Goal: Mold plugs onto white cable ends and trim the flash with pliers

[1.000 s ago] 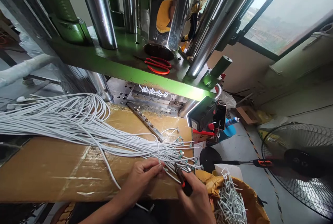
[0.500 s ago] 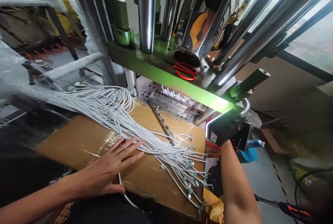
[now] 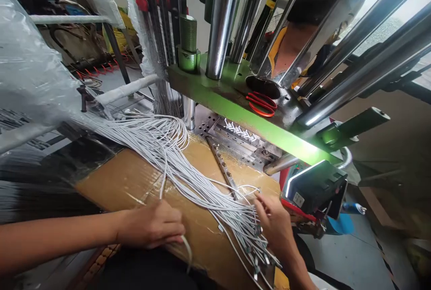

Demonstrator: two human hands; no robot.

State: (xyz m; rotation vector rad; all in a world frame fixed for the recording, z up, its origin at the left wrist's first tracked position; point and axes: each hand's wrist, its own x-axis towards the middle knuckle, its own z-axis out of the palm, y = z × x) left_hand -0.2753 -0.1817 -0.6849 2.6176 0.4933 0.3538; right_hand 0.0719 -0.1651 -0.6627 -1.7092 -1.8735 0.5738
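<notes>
A thick bundle of white cables [image 3: 202, 182] lies across a brown cardboard sheet [image 3: 117, 177]. My left hand [image 3: 153, 222] is closed around one white cable, which comes down from the bundle and leaves below my fingers. At the bundle's right end, where small connectors [image 3: 256, 263] tip the cables, my right hand [image 3: 276, 222] has its fingers curled together. A cable end reaches its fingertips, but what they grip is hidden. Beyond the bundle, a narrow metal bar [image 3: 222, 164] with small brass-coloured fittings lies slantwise on the cardboard.
A green press plate [image 3: 242, 115] with steel columns [image 3: 224, 20] stands ahead, red-handled scissors [image 3: 261, 103] on top. Under it, small white parts [image 3: 240, 129] sit in a metal mould. A dark box [image 3: 313, 186] with a lit edge is at the right. A plastic-wrapped rail [image 3: 128, 90] stands left.
My left hand has gone from lying spread on the bundle to closing around a cable. My right hand has come from the dark box to the connector ends. The view has shifted.
</notes>
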